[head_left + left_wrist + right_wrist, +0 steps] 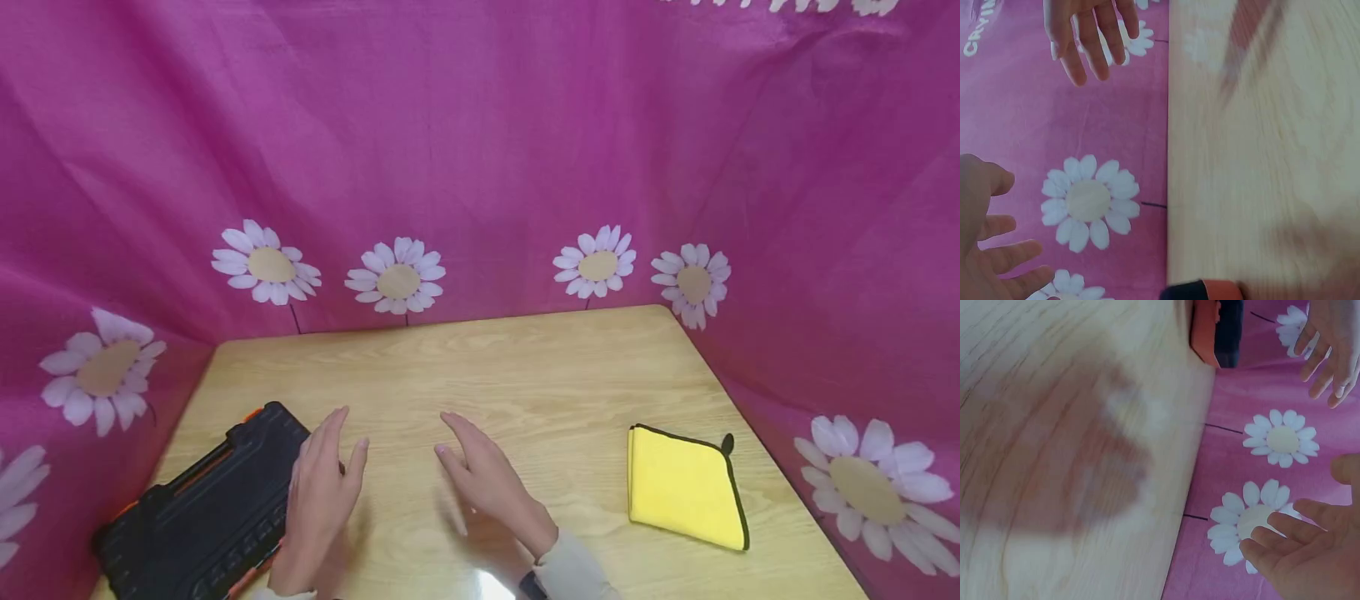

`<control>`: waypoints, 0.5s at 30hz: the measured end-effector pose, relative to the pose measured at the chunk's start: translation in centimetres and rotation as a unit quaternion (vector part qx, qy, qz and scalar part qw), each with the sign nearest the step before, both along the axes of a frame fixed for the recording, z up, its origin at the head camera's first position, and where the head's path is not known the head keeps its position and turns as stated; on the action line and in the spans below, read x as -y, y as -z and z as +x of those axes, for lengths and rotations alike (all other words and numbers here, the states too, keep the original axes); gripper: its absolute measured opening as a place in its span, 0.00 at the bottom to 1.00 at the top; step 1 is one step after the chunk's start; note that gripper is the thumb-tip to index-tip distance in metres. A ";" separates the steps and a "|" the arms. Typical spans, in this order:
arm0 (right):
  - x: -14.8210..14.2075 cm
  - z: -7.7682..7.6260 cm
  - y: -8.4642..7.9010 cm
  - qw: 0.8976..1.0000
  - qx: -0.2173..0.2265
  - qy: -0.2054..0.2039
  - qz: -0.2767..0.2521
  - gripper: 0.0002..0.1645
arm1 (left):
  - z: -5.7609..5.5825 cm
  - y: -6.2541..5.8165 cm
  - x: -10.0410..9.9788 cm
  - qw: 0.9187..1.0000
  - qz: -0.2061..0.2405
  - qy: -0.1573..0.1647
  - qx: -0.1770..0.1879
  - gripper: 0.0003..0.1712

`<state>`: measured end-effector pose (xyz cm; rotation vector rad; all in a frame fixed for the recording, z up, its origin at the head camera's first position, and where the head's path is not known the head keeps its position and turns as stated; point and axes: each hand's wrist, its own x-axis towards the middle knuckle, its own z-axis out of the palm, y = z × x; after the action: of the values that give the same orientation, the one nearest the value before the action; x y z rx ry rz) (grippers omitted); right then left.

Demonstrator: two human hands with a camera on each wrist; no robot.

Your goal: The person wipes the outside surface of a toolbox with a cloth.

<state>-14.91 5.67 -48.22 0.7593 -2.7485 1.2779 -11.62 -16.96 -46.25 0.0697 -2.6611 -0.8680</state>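
Both hands hover over the wooden table [420,375], palms facing each other, holding nothing. The left hand [321,492] has its fingers extended and is nearest to a black case with orange trim [202,508], partly covering its right side. To the right of it, across a gap, the right hand [491,479] has its fingers loosely straight and the thumb apart. A folded yellow cloth [684,487] with black edging lies on the table to the right, away from both hands. In the left wrist view, a corner of the case [1222,290] shows at the bottom edge.
A magenta curtain [480,150] printed with white daisies stands behind the table and along both sides. The table's back edge runs against it. A small black loop [727,444] sticks out from the cloth's corner.
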 end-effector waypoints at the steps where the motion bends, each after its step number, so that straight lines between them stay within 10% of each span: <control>1: 0.1 0.1 0.1 1.000 0.001 0.000 0.002 0.33 | 0.0 0.1 0.1 1.000 0.000 -0.002 0.004 0.32; 15: -0.9 0.7 0.1 1.000 -0.004 0.015 0.004 0.30 | 0.1 0.2 1.0 1.000 0.012 -0.011 0.017 0.31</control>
<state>-14.21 6.60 -48.28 0.7203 -2.7490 1.2555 -11.57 -18.01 -46.46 0.1205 -2.6770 -0.9011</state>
